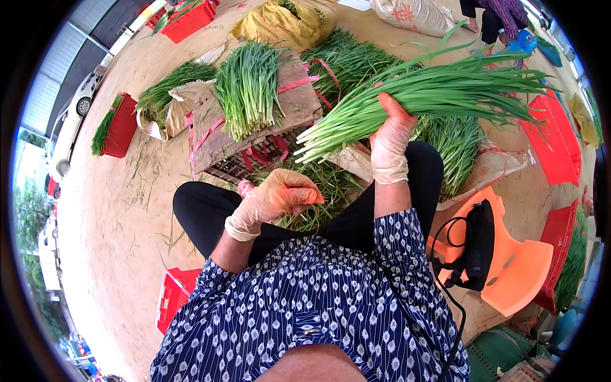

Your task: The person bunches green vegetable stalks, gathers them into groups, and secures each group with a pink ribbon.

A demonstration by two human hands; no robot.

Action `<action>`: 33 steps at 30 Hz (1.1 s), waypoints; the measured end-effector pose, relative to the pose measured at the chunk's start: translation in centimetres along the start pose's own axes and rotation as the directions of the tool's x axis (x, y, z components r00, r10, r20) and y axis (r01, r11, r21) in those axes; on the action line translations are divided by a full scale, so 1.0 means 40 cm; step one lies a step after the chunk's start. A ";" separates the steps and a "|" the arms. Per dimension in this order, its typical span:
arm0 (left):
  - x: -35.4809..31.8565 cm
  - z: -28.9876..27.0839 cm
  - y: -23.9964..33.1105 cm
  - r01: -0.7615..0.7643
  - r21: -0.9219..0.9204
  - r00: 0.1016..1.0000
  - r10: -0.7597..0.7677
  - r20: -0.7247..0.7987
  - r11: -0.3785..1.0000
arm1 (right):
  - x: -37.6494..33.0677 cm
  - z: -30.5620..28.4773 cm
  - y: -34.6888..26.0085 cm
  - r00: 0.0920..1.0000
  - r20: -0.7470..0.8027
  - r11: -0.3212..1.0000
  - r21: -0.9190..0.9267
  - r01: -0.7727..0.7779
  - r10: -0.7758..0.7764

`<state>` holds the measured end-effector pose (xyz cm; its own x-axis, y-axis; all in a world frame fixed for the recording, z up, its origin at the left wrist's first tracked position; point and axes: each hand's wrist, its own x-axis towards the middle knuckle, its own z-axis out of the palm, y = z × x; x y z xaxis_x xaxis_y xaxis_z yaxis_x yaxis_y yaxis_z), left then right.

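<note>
Greens (445, 92) hang in the air near the right knee (425, 167), gripped around the stems by the right hand (392, 132); the left hand (283, 193) is curled closed, contents unclear. Their long, unsupported tips could twist a slack grip, spilling stems onto the trimmings (328, 184).

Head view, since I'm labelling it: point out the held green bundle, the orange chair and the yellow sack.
Held green bundle (442, 92), head view: middle of leaves.
Orange chair (523, 272), head view: bare plastic.
Yellow sack (268, 25), head view: its side.
</note>
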<state>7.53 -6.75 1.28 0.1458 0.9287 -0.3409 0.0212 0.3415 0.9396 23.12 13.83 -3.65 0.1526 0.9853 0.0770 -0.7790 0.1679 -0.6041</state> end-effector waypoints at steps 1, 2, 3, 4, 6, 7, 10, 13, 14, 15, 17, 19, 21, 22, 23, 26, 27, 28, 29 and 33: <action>0.013 0.004 -0.049 0.011 0.031 0.991 -0.007 -0.130 0.999 | -0.001 0.003 0.002 0.997 -0.076 0.999 0.039 -0.023 0.026; 0.031 -0.005 -0.091 0.029 -0.044 0.989 -0.035 -0.147 0.999 | 0.000 0.001 0.007 0.992 -0.119 0.998 0.050 -0.040 0.046; 0.048 0.003 -0.121 -0.010 -0.224 0.980 -0.036 -0.197 0.975 | -0.001 -0.002 0.017 0.984 -0.161 0.996 0.063 -0.062 0.072; 0.069 0.017 -0.144 -0.056 -0.395 0.969 -0.045 -0.242 0.917 | -0.003 -0.003 0.022 0.974 -0.204 0.994 0.074 -0.082 0.096; 0.116 0.025 -0.169 -0.082 -0.655 0.970 -0.091 -0.226 0.751 | -0.022 0.000 0.023 0.986 -0.112 0.986 0.120 -0.114 0.127; 0.143 0.027 -0.171 -0.109 -0.725 0.969 -0.089 -0.229 0.680 | -0.030 -0.001 0.029 0.985 -0.087 0.983 0.124 -0.137 0.148; 0.199 0.039 -0.131 -0.165 -0.809 0.949 -0.133 -0.286 0.565 | -0.035 -0.005 0.054 0.985 -0.038 0.978 0.134 -0.160 0.167; 0.204 0.020 -0.136 -0.114 -0.847 0.973 -0.112 -0.200 0.519 | -0.042 -0.006 0.050 0.977 -0.050 0.969 0.153 -0.195 0.205; 0.188 0.017 -0.143 -0.110 -0.832 0.980 -0.080 -0.181 0.543 | -0.034 -0.017 0.053 0.976 -0.066 0.967 0.163 -0.193 0.206; 0.170 0.017 -0.152 -0.105 -0.817 0.986 -0.048 -0.160 0.567 | -0.023 -0.026 0.057 0.975 -0.082 0.966 0.173 -0.191 0.207; 0.119 0.025 -0.150 -0.144 -0.707 0.984 0.025 -0.176 0.693 | -0.006 -0.042 0.057 0.961 -0.134 0.959 0.188 -0.214 0.241; 0.059 0.007 -0.160 -0.148 -0.600 0.988 0.086 -0.130 0.786 | 0.003 -0.044 0.039 0.952 -0.166 0.951 0.222 -0.217 0.256; 0.017 -0.028 -0.159 -0.107 -0.376 0.990 0.062 -0.130 0.920 | 0.016 -0.049 0.024 0.938 -0.207 0.945 0.234 -0.230 0.279; 0.002 -0.059 -0.163 -0.045 -0.260 0.991 0.010 -0.135 0.965 | 0.017 -0.057 0.019 0.933 -0.209 0.938 0.252 -0.239 0.294; -0.007 -0.101 -0.177 -0.215 0.339 0.965 0.254 -0.073 0.916 | 0.021 -0.062 0.013 0.929 -0.209 0.931 0.271 -0.246 0.306; 0.000 -0.138 -0.232 0.073 0.920 0.950 0.255 -0.182 0.386 | 0.030 -0.067 0.012 0.923 -0.204 0.922 0.283 -0.264 0.327; 0.001 -0.139 -0.242 0.275 0.914 0.919 0.197 -0.341 0.299 | 0.030 -0.073 0.010 0.923 -0.190 0.919 0.283 -0.276 0.335; 0.007 -0.143 -0.250 0.248 0.721 0.881 0.158 -0.445 0.647 | 0.031 -0.077 0.009 0.923 -0.175 0.915 0.283 -0.287 0.344; 0.021 -0.133 -0.234 0.172 0.418 0.850 0.080 -0.521 0.892 | 0.033 -0.079 0.008 0.921 -0.169 0.913 0.277 -0.298 0.352; 0.065 -0.062 -0.151 -0.111 0.081 0.791 0.138 -0.597 0.990 | 0.015 -0.058 0.009 0.901 -0.165 0.897 0.272 -0.349 0.401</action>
<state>5.34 -6.04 -5.36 -0.4721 0.8673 -0.1581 0.0849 0.2232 0.9711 24.35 14.42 -5.68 -0.0746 0.9497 -0.3041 -0.9171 -0.1850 -0.3530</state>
